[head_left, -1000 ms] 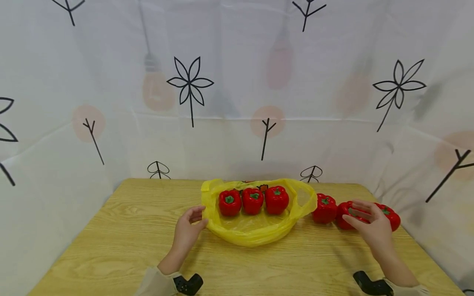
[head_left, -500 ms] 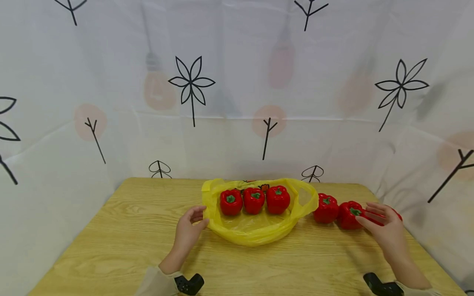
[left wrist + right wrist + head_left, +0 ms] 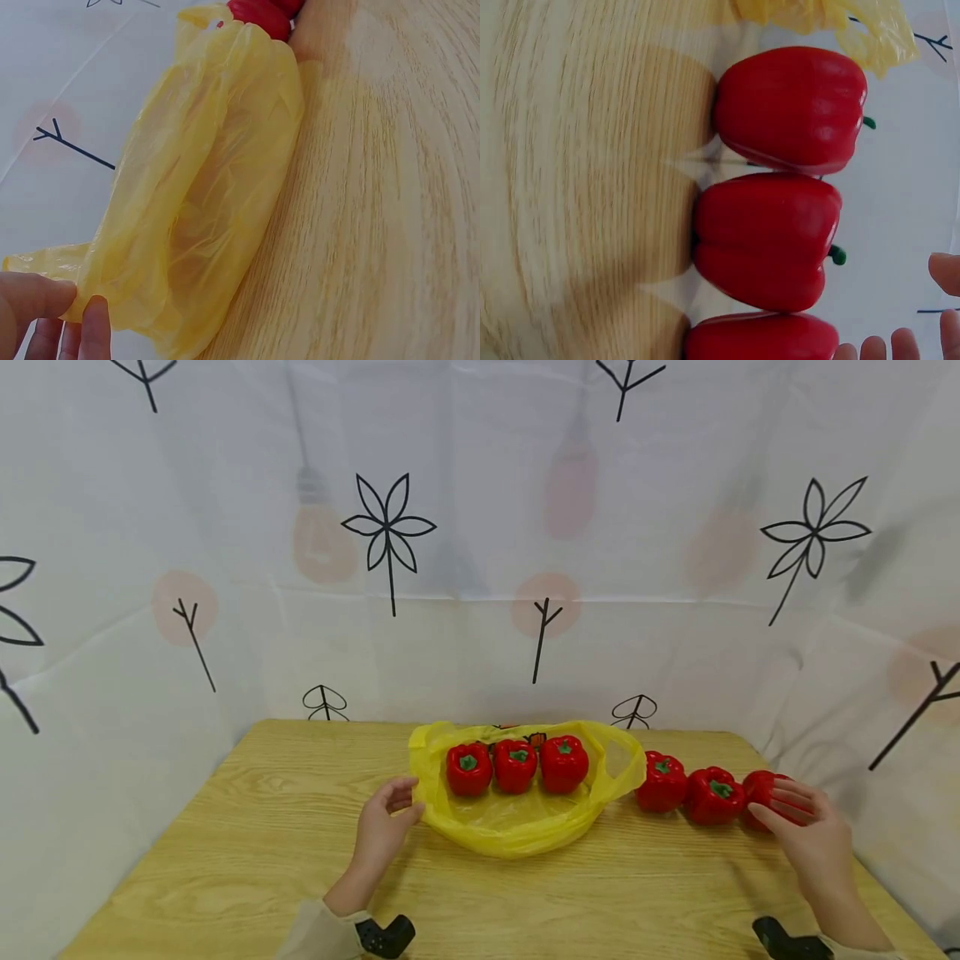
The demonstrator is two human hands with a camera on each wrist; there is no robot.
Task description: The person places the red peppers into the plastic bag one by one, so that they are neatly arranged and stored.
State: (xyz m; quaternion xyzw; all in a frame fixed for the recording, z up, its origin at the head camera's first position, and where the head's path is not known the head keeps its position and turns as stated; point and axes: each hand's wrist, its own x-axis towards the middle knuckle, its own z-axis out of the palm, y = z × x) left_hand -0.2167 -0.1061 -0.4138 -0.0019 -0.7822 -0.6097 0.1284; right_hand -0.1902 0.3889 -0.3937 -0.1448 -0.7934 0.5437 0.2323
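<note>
A yellow plastic bag [image 3: 510,842] lies with its mouth spread wide on the table. Three red bell peppers, the middle one [image 3: 515,772] among them, sit in a row inside it. My left hand [image 3: 381,831] pinches the bag's left edge between thumb and fingers, as the left wrist view shows. Outside the bag, to its right, stand three more red bell peppers: one beside the bag [image 3: 660,785], a middle one [image 3: 712,800] and a far right one [image 3: 759,787]. My right hand [image 3: 817,839] hovers at the far right pepper, fingers extended and partly covering it, apparently not gripping it.
The wooden table [image 3: 247,827] runs up to a white patterned cloth [image 3: 465,643] at the back and sides. A bag handle loop [image 3: 618,760] reaches close to the nearest loose pepper. Each wrist wears a black device [image 3: 385,937].
My right hand has moved right along the loose row, from the middle pepper to the far right one, uncovering the middle one. My left hand stays at the bag's edge.
</note>
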